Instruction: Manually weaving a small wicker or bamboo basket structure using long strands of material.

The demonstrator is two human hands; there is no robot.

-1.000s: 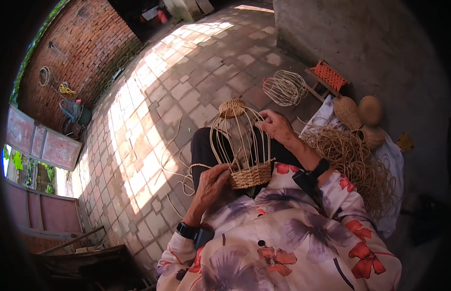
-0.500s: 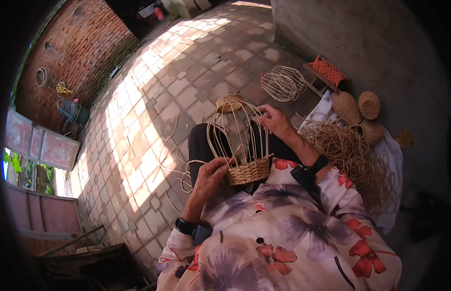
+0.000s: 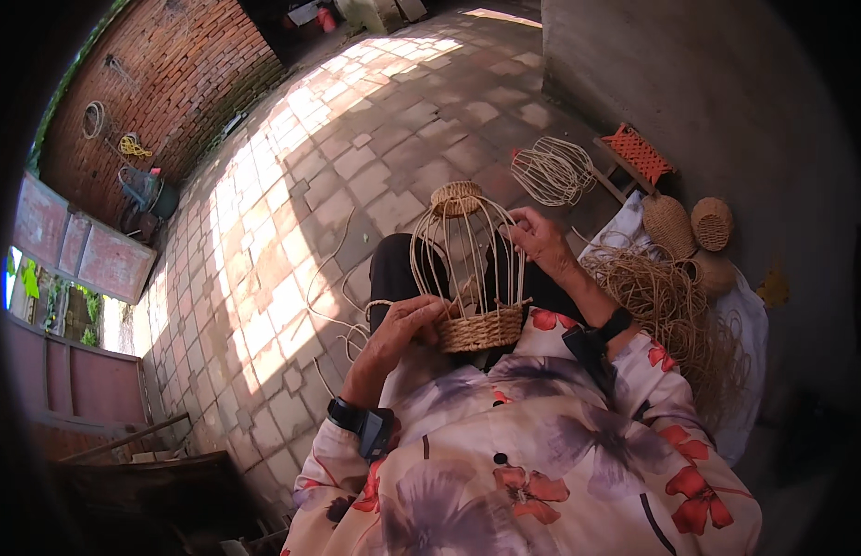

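A partly woven basket (image 3: 486,332) rests on my lap. It has a tight woven band near me, a small woven cap (image 3: 456,197) at the far end, and bare curved ribs between them. My left hand (image 3: 410,324) is closed at the left edge of the band, its fingertips partly hidden. From beside that hand a loose cord (image 3: 346,322) trails left to the floor. On the right side, my right hand (image 3: 544,243) pinches the ribs below the cap, thumb and fingers together.
To my right, a tangled heap of cord (image 3: 666,301) lies on a white cloth (image 3: 741,371). Several woven baskets (image 3: 669,227) sit beside it. Farther off are a bare rib frame (image 3: 553,171) and an orange woven stool (image 3: 640,148). Stone paving (image 3: 328,185) stretches toward a brick wall (image 3: 171,69).
The view has shifted a little, moving the whole scene slightly right. My left hand has risen slightly along the woven band, with its fingers closer over the rim. The right hand keeps its place on the ribs.
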